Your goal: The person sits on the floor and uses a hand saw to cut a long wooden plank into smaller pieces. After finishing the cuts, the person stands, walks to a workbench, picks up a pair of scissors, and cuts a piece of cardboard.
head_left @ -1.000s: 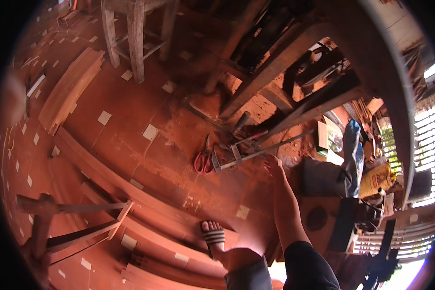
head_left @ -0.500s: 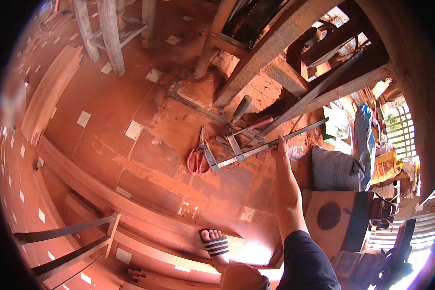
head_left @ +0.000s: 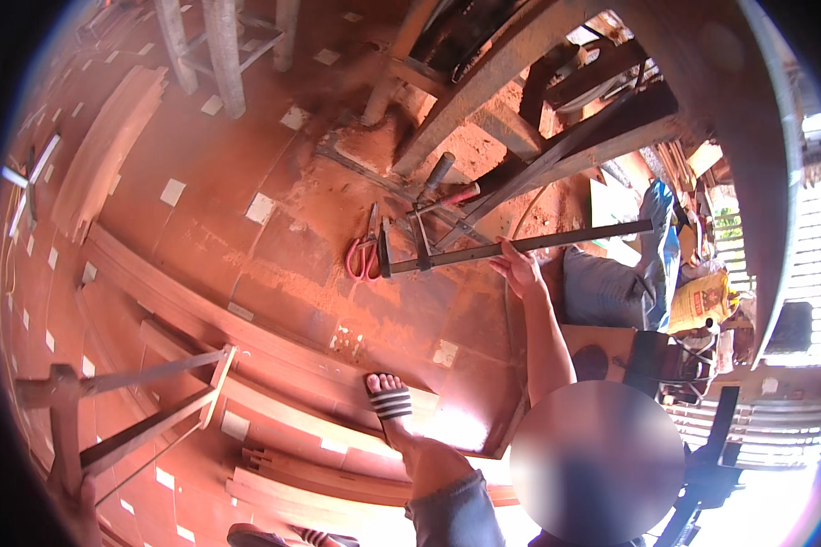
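My right hand (head_left: 518,267) reaches in from the lower right, its thumb and fingers closed on the steel bar of a bar clamp (head_left: 556,241). The clamp's jaw end sits beside red-handled scissors (head_left: 363,258) on the dusty floor, close to a tool with a red handle (head_left: 459,194) and a dark rounded handle (head_left: 440,170). At the lower left edge, my left hand (head_left: 86,510) is partly in view against the end piece of a wooden frame saw (head_left: 150,428). Its fingers look wrapped round that piece.
Heavy wooden bench legs (head_left: 483,82) stand ahead. Long planks (head_left: 255,333) lie across the tiled floor by my sandalled foot (head_left: 390,401). Grey sacks (head_left: 602,287) and a yellow bag (head_left: 701,301) lean at the right. Wooden trestle legs (head_left: 223,59) rise at the far left.
The view has shifted, so floor things sit higher in the picture. My right hand has turned the bar clamp nearer level. More of the frame saw and part of my left hand now show.
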Demonstrator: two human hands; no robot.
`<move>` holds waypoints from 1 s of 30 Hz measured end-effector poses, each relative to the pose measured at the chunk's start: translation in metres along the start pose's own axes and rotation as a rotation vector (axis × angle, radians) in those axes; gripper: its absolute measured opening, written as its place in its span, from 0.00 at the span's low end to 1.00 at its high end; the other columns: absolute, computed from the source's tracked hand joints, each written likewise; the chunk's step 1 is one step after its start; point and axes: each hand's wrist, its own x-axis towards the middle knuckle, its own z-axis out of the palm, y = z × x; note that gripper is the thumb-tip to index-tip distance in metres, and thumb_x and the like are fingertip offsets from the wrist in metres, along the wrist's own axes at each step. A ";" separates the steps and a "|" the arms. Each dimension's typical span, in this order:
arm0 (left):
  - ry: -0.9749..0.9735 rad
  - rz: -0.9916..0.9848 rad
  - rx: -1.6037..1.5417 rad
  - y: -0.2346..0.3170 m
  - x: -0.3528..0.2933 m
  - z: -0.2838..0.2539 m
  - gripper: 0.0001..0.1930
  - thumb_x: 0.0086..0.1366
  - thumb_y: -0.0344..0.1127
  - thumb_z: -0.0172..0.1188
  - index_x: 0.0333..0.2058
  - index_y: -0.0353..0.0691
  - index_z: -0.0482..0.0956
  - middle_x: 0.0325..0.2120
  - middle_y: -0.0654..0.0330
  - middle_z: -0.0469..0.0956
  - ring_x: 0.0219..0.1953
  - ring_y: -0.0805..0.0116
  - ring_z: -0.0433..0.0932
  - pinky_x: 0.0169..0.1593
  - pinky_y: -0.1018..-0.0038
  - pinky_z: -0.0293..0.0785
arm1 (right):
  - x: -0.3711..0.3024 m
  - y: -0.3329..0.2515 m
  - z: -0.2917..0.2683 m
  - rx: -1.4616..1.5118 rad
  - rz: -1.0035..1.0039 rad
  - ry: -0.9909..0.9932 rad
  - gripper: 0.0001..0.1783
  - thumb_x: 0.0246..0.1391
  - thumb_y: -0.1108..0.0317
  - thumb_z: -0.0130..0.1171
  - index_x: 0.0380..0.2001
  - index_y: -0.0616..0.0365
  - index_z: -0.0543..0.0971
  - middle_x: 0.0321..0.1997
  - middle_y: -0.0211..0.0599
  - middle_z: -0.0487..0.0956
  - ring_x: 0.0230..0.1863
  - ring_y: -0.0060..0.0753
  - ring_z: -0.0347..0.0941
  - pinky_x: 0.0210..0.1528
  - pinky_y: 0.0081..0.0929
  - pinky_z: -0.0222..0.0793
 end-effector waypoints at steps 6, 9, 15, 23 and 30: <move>0.035 0.134 -0.079 -0.002 -0.010 0.019 0.21 0.58 0.29 0.70 0.49 0.30 0.76 0.40 0.46 0.75 0.44 0.53 0.75 0.50 0.59 0.72 | -0.046 -0.012 0.049 -0.021 -0.070 -0.017 0.19 0.64 0.62 0.67 0.55 0.56 0.80 0.50 0.32 0.83 0.41 0.29 0.83 0.48 0.34 0.83; -0.154 0.059 -0.108 0.033 -0.013 0.010 0.18 0.58 0.29 0.70 0.44 0.30 0.76 0.37 0.46 0.75 0.43 0.52 0.75 0.49 0.57 0.71 | -0.059 -0.020 0.072 -0.138 -0.166 -0.011 0.16 0.64 0.61 0.68 0.51 0.54 0.82 0.50 0.31 0.83 0.45 0.27 0.81 0.47 0.32 0.82; -0.055 0.207 -0.100 0.057 -0.033 0.013 0.12 0.59 0.30 0.70 0.37 0.32 0.77 0.26 0.49 0.76 0.30 0.49 0.74 0.39 0.56 0.73 | -0.051 -0.049 0.097 -0.513 -0.369 -0.046 0.08 0.62 0.65 0.69 0.41 0.56 0.87 0.27 0.24 0.82 0.29 0.16 0.74 0.32 0.23 0.72; -0.026 0.242 -0.036 0.056 -0.048 0.016 0.13 0.58 0.33 0.71 0.31 0.33 0.75 0.23 0.48 0.75 0.27 0.47 0.74 0.35 0.56 0.70 | -0.009 -0.110 0.092 -1.106 -0.261 0.139 0.27 0.50 0.46 0.73 0.29 0.65 0.84 0.23 0.48 0.82 0.27 0.43 0.81 0.33 0.43 0.74; -0.082 0.278 -0.119 0.063 -0.057 0.013 0.14 0.59 0.35 0.72 0.29 0.35 0.75 0.19 0.51 0.74 0.21 0.49 0.73 0.29 0.59 0.70 | 0.076 -0.076 0.019 -1.077 -0.225 0.319 0.32 0.48 0.40 0.72 0.37 0.63 0.86 0.37 0.52 0.86 0.42 0.53 0.84 0.47 0.47 0.79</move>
